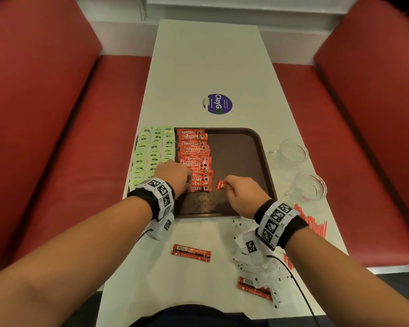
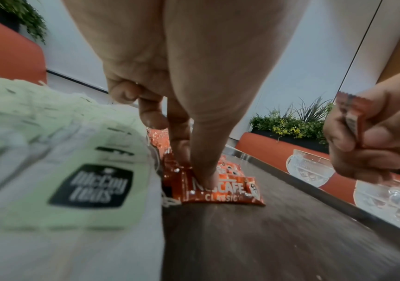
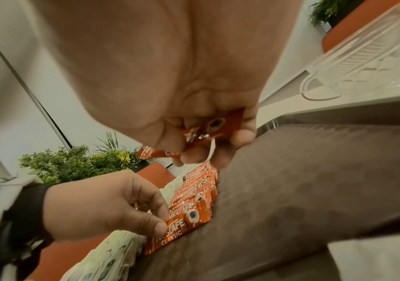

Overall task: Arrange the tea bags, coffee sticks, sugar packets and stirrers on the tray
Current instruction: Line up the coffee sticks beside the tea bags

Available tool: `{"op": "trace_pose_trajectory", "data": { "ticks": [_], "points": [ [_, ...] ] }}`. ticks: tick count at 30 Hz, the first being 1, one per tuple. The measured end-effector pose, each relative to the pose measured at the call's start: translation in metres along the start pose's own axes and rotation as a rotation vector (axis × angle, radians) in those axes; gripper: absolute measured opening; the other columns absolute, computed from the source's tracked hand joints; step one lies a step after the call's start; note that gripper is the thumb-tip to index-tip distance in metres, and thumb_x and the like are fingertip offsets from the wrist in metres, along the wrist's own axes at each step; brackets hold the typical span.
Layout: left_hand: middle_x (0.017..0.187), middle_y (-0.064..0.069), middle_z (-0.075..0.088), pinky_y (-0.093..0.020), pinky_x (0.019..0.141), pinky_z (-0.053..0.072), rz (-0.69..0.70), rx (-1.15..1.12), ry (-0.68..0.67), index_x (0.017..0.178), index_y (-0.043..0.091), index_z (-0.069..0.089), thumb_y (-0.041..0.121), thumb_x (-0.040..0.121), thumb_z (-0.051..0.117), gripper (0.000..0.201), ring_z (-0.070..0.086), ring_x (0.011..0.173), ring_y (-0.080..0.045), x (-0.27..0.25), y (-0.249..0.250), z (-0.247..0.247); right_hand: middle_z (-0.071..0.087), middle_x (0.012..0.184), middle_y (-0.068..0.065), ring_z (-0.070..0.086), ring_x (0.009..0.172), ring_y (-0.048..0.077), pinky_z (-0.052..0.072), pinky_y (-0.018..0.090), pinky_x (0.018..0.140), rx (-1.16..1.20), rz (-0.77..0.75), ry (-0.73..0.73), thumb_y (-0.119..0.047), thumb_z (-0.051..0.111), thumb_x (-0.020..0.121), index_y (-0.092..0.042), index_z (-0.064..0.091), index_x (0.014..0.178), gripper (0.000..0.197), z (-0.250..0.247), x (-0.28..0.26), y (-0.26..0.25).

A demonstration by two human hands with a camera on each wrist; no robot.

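A brown tray [image 1: 241, 156] carries columns of green tea bags [image 1: 149, 156] on its left side. Beside them runs a row of red coffee sticks [image 1: 195, 152]. My left hand [image 1: 188, 185] is at the near end of that row. Its thumb and forefinger pinch the nearest coffee stick [image 2: 223, 192], which lies flat on the tray. My right hand [image 1: 229, 188] hovers just right of the row and pinches another coffee stick [image 1: 221, 185] by one end. The right wrist view shows this held stick [image 3: 215, 123] crumpled between the fingertips, above the row.
White sugar packets [image 1: 253, 260] lie heaped on the table under my right wrist, and red stirrers [image 1: 314, 223] lie at the right edge. Two loose coffee sticks [image 1: 190, 253] [image 1: 253, 287] lie near me. Two glass cups [image 1: 291, 153] [image 1: 308, 186] stand right of the tray. Red benches flank the table.
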State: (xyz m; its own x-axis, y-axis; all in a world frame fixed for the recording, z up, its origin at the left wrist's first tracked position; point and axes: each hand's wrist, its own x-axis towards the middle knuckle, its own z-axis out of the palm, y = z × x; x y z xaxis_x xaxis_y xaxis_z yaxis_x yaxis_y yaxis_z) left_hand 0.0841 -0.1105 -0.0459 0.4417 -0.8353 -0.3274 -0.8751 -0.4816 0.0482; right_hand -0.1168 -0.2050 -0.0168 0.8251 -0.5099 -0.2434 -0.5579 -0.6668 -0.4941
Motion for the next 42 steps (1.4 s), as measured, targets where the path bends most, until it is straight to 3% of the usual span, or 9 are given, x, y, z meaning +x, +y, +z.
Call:
{"op": "trace_pose_trajectory", "data": {
  "ticks": [5, 11, 15, 18, 23, 26, 31, 36, 42],
  "points": [
    [0.089, 0.009, 0.067, -0.038, 0.089, 0.044, -0.008, 0.003, 0.0, 0.085, 0.032, 0.068, 0.049, 0.086, 0.071, 0.017, 0.058, 0.098, -0.017, 0.005, 0.004, 0.0, 0.066, 0.085, -0.006, 0.061, 0.072, 0.012, 0.05, 0.029, 0.067, 0.012, -0.014, -0.012, -0.028, 0.05, 0.102, -0.027, 0.056, 0.112, 0.012, -0.001, 0.001, 0.001],
    [0.08, 0.006, 0.064, -0.037, 0.081, 0.049, 0.089, -0.099, 0.121, 0.082, 0.027, 0.065, 0.052, 0.095, 0.055, 0.03, 0.059, 0.083, -0.016, -0.003, 0.004, -0.003, 0.055, 0.076, -0.007, 0.053, 0.064, 0.01, 0.038, 0.025, 0.059, 0.072, 0.011, -0.077, -0.023, 0.048, 0.101, -0.019, 0.052, 0.095, 0.009, 0.001, 0.007, -0.001],
    [0.069, 0.011, 0.055, -0.025, 0.063, 0.038, 0.316, -0.464, 0.225, 0.076, 0.026, 0.059, 0.045, 0.102, 0.046, 0.035, 0.05, 0.067, -0.004, -0.02, 0.012, -0.017, 0.063, 0.084, 0.001, 0.059, 0.072, 0.018, 0.048, 0.033, 0.069, 0.02, -0.008, -0.139, -0.018, 0.045, 0.101, -0.015, 0.056, 0.092, 0.015, 0.004, 0.009, -0.004],
    [0.087, 0.016, 0.065, -0.023, 0.075, 0.039, 0.422, -0.395, 0.207, 0.096, 0.029, 0.073, 0.043, 0.094, 0.062, 0.018, 0.052, 0.085, -0.005, -0.025, 0.013, -0.018, 0.069, 0.086, 0.001, 0.064, 0.078, 0.019, 0.054, 0.038, 0.078, 0.042, -0.034, -0.156, -0.017, 0.045, 0.101, -0.017, 0.059, 0.09, 0.019, 0.005, 0.008, -0.008],
    [0.087, 0.008, 0.062, -0.032, 0.077, 0.043, 0.286, -0.317, 0.124, 0.088, 0.032, 0.07, 0.038, 0.092, 0.066, 0.008, 0.053, 0.088, -0.013, -0.024, 0.0, -0.004, 0.07, 0.094, -0.007, 0.065, 0.083, 0.014, 0.055, 0.034, 0.08, 0.059, 0.001, -0.123, -0.027, 0.055, 0.1, -0.023, 0.058, 0.107, 0.009, 0.008, 0.01, -0.011],
    [0.084, 0.006, 0.065, -0.034, 0.08, 0.051, 0.173, -0.252, 0.08, 0.086, 0.03, 0.067, 0.036, 0.094, 0.064, 0.011, 0.061, 0.081, -0.016, -0.024, -0.011, 0.003, 0.059, 0.103, -0.008, 0.058, 0.09, 0.015, 0.048, 0.03, 0.08, -0.039, 0.03, -0.076, -0.038, 0.063, 0.094, -0.023, 0.05, 0.122, 0.034, 0.01, 0.008, -0.008],
    [0.088, 0.01, 0.07, -0.039, 0.087, 0.051, 0.092, -0.119, 0.063, 0.089, 0.031, 0.072, 0.044, 0.092, 0.064, 0.015, 0.062, 0.088, -0.015, -0.022, -0.012, 0.014, 0.052, 0.083, -0.011, 0.054, 0.08, 0.014, 0.042, 0.028, 0.071, -0.148, -0.042, -0.179, -0.036, 0.066, 0.092, -0.027, 0.048, 0.093, 0.021, 0.015, -0.002, -0.01],
    [0.094, 0.009, 0.069, -0.039, 0.088, 0.046, 0.041, 0.015, 0.086, 0.092, 0.032, 0.072, 0.049, 0.094, 0.059, 0.021, 0.056, 0.101, -0.018, -0.013, 0.0, 0.014, 0.065, 0.096, -0.005, 0.059, 0.087, 0.016, 0.053, 0.034, 0.079, -0.301, -0.193, -0.374, -0.049, 0.065, 0.089, -0.024, 0.063, 0.111, 0.033, 0.037, -0.018, -0.024],
    [0.097, 0.004, 0.068, -0.038, 0.086, 0.042, 0.04, 0.168, 0.079, 0.092, 0.031, 0.068, 0.047, 0.098, 0.054, 0.022, 0.056, 0.102, -0.022, -0.012, 0.007, 0.014, 0.066, 0.099, 0.003, 0.061, 0.087, 0.025, 0.052, 0.036, 0.073, -0.448, -0.267, -0.481, -0.055, 0.069, 0.084, -0.021, 0.062, 0.111, 0.044, 0.068, -0.028, -0.05]
  ]
}}
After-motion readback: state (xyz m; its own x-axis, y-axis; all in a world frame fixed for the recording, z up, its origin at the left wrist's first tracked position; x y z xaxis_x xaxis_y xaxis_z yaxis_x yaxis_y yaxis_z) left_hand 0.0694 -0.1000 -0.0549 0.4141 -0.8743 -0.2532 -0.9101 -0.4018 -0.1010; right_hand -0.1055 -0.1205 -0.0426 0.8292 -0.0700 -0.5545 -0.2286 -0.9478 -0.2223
